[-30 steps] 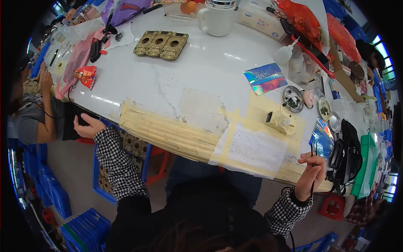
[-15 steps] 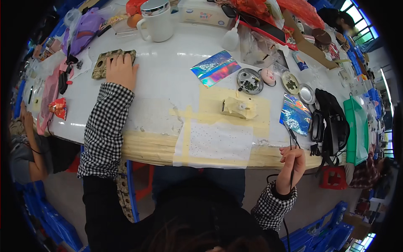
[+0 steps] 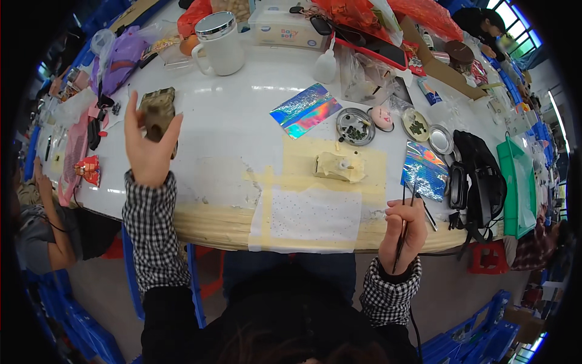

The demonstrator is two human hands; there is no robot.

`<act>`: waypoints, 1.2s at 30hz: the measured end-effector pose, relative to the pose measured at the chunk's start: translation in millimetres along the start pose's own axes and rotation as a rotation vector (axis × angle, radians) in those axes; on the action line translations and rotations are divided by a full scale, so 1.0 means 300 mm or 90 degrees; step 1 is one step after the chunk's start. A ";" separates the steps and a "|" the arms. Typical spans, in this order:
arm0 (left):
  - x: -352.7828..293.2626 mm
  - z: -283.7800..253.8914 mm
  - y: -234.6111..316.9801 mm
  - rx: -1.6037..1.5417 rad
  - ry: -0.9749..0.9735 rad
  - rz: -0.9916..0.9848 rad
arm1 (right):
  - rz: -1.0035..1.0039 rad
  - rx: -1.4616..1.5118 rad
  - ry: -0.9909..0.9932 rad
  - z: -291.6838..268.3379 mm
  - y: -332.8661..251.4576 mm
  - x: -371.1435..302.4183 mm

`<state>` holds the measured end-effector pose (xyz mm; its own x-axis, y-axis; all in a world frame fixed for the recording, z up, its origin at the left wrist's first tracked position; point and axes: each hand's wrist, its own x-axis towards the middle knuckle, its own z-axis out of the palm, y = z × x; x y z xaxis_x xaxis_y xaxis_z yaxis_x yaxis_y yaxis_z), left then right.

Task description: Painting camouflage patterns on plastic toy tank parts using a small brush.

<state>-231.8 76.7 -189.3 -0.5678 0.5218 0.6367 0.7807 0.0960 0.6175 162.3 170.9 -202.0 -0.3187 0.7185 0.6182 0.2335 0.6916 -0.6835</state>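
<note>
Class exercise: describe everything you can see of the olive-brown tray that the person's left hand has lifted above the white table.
The olive-brown moulded tray looks like thin, dull plastic with shallow pockets pressed into it; their number is unclear. The left hand grips its lower part, fingers in front, thumb to its right, so only the upper part shows. It is tilted up off the white round table, near the table's left side, touching nothing else that can be seen.

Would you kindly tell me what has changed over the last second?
The left hand went from the table's near-left edge out to the olive-brown tray, took hold of it and now lifts one end. The right hand kept its grip on the thin black tool at the table edge. The cream block stayed on the taped patch.
</note>
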 end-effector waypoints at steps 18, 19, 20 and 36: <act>-0.301 0.050 0.330 -1.301 -0.196 -0.829 | -0.068 -0.093 -0.005 0.016 0.033 0.163; -0.299 0.049 0.335 -1.303 -0.204 -0.859 | -0.062 -0.099 -0.008 0.021 0.046 0.163; -0.303 0.058 0.334 -1.414 -0.223 -0.811 | -0.054 -0.105 -0.013 0.026 0.057 0.162; -0.181 0.158 0.393 -1.195 -0.300 -0.634 | 0.020 -0.121 -0.065 0.044 0.078 0.174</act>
<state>-96.5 100.0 -173.0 -0.1962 0.9798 -0.0388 -0.9114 -0.1676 0.3759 139.2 223.6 -190.9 -0.3984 0.7353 0.5483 0.4100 0.6775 -0.6107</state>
